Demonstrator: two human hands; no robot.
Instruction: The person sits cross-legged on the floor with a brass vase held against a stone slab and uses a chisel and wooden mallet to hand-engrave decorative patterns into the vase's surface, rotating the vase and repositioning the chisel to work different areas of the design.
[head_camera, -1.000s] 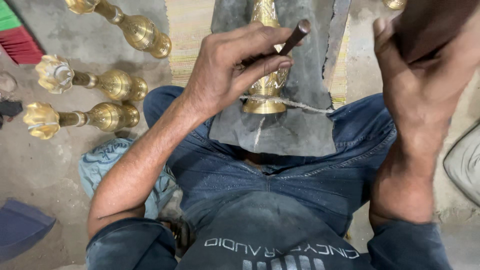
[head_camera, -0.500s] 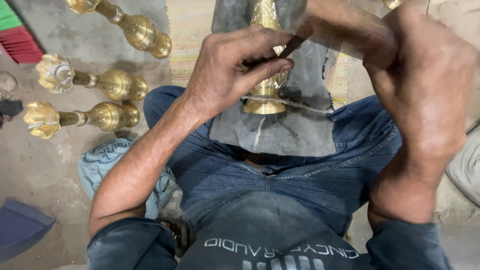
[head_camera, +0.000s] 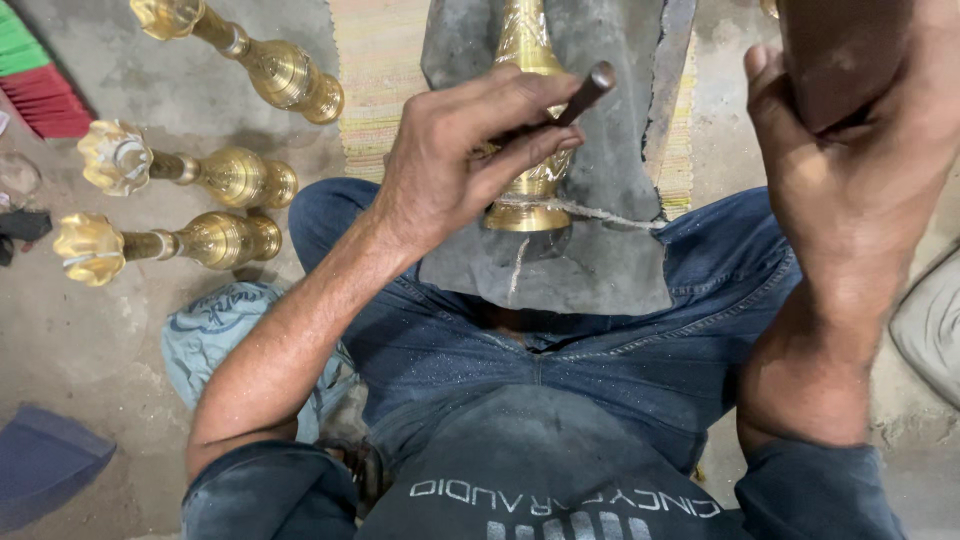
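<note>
My left hand (head_camera: 460, 160) pinches a short dark metal punch (head_camera: 585, 90) and sets its tip against a brass vase-shaped piece (head_camera: 528, 120). That piece lies on a grey block (head_camera: 600, 270) propped between my thighs, with a thin string across its base. My right hand (head_camera: 850, 170) is raised at the upper right, closed around a dark wooden mallet head (head_camera: 840, 50), well above the punch. I sit in blue jeans and a dark shirt.
Three brass lamp stands (head_camera: 200, 180) lie on the concrete floor at the left. A woven mat (head_camera: 380, 70) sits under the block. A pale blue cloth (head_camera: 215, 330) lies by my left thigh, and red and green sheets (head_camera: 40, 70) are at the far left.
My right hand came down with the mallet onto the punch half a second ago and has now lifted back up to the right. The left hand and punch stayed in place.
</note>
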